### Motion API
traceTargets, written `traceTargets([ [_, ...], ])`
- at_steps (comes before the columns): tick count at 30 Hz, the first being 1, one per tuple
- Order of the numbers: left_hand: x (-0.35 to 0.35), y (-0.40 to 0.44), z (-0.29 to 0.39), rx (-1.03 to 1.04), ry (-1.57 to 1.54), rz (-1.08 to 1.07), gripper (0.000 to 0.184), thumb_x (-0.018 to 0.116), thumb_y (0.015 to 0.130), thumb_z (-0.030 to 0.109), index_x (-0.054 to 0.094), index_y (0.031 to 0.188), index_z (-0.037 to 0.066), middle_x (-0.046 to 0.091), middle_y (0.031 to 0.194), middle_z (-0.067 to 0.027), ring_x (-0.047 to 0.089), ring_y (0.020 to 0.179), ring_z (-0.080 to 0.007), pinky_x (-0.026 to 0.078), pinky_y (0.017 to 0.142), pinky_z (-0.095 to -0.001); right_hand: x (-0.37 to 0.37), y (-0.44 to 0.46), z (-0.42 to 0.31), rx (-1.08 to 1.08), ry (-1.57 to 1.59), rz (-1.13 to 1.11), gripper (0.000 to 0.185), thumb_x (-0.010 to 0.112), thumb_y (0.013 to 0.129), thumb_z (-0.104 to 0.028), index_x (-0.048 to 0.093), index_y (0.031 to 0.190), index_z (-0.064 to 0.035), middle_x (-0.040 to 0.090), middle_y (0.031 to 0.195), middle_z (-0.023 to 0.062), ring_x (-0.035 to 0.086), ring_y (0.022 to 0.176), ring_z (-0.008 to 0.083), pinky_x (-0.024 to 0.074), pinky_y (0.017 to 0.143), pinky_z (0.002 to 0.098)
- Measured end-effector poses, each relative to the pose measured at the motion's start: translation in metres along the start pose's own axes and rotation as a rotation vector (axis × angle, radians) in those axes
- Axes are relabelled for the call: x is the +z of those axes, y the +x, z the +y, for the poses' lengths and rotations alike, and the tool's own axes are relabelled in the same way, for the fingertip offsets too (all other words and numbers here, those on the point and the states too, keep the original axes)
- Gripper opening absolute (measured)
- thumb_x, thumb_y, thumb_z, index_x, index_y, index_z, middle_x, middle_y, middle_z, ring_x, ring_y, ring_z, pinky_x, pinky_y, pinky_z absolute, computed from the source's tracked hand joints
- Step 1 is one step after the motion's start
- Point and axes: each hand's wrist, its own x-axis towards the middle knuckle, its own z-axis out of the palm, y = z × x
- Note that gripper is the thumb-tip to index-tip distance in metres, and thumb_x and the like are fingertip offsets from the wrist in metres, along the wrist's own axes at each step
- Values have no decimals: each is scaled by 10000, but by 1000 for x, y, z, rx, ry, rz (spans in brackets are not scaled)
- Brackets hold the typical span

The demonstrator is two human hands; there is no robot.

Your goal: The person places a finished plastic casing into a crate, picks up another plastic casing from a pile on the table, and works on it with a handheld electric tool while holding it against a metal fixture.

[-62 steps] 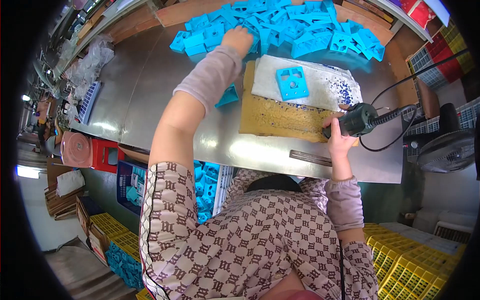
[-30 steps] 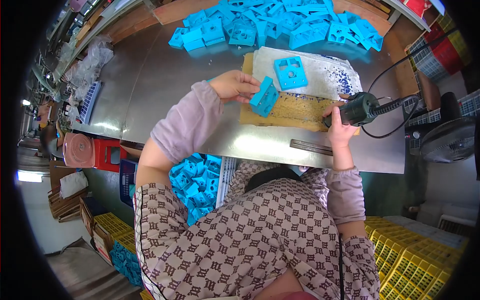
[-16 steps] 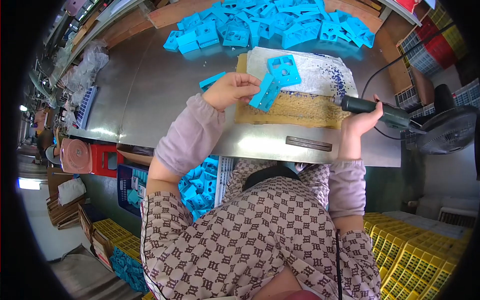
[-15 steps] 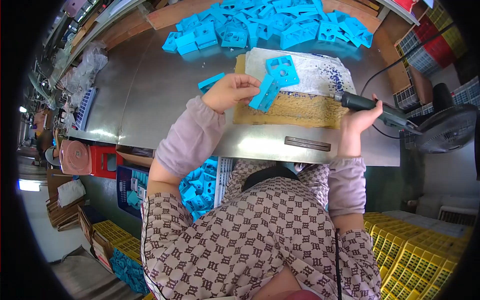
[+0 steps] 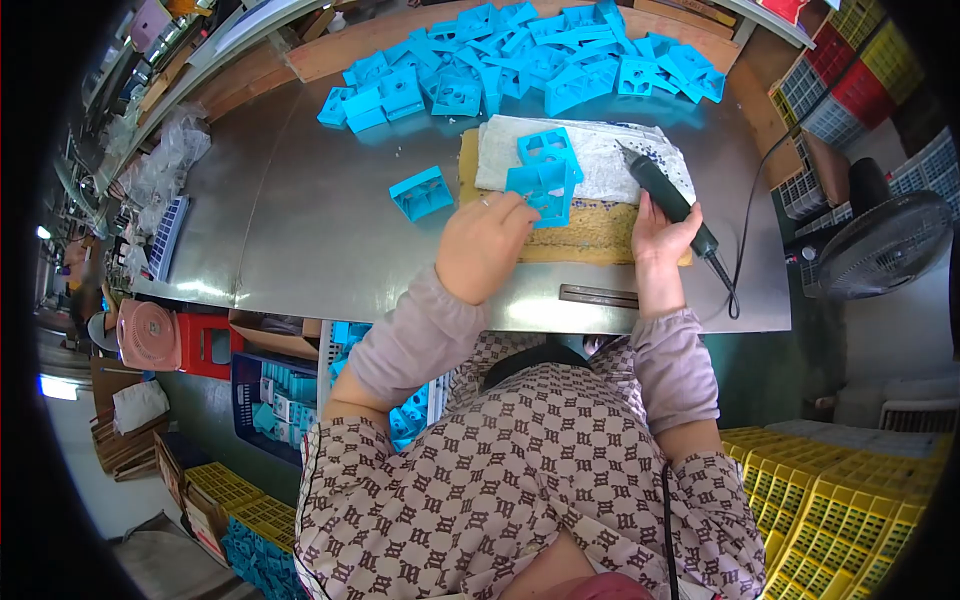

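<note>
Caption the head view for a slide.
Left hand holds a blue part, right hand a dark corded tool, near a white cloth.

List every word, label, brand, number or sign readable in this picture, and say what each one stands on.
No word, brand or number reads clearly.
Patterned clothing: a repeated letter-like motif, perhaps "m", too small to confirm.
Dark corded tool: no marking can be read.

Cyan frame (image 5: 548,184), dark green tool (image 5: 664,192), white cloth (image 5: 608,168) flecked dark blue, brown-patterned beige shirt (image 5: 530,450)
</note>
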Motion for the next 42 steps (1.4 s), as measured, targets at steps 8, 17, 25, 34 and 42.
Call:
traceTargets([
  [8, -2, -6, 12, 260, 233, 51, 236, 606, 723, 84, 656, 952, 53, 625, 939, -45, 615, 898, -203, 481, 747, -339, -20, -28, -19, 496, -163, 39, 697, 508, 947, -504, 415, 1279, 102, 578, 1133, 204, 584, 1057, 288, 497, 953, 387],
  [17, -2, -8, 23, 422, 221, 57, 251, 623, 719, 94, 683, 956, 42, 640, 991, -49, 616, 939, -195, 503, 811, -345, 18, -94, -30, 306, -675, -633, 503, 654, 902, -144, 465, 1335, 28, 666, 1023, 117, 644, 847, 140, 537, 698, 264],
  [25, -2, -11, 35, 417, 142, 134, 270, 636, 712, 91, 693, 973, 51, 634, 970, -40, 615, 940, -189, 510, 841, -364, 32, -120, -35, 61, -744, -677, 536, 722, 801, 35, 516, 1296, 41, 684, 974, 104, 652, 801, 105, 547, 692, 235],
  [34, -6, -17, 39, 411, 171, 167, 268, 637, 724, 89, 709, 982, 70, 636, 972, -20, 615, 958, -177, 505, 883, -367, 40, -139, -42, -61, -784, -724, 614, 757, 750, 71, 508, 1311, 44, 669, 987, 106, 651, 897, 134, 554, 790, 274],
  [42, -8, -17, 40, 420, 107, 176, 247, 642, 734, 74, 708, 972, 57, 652, 993, -38, 644, 952, -209, 532, 864, -384, 49, -147, -50, -69, -878, -763, 611, 744, 761, 66, 490, 1316, 50, 665, 1041, 129, 646, 962, 159, 544, 838, 295],
])
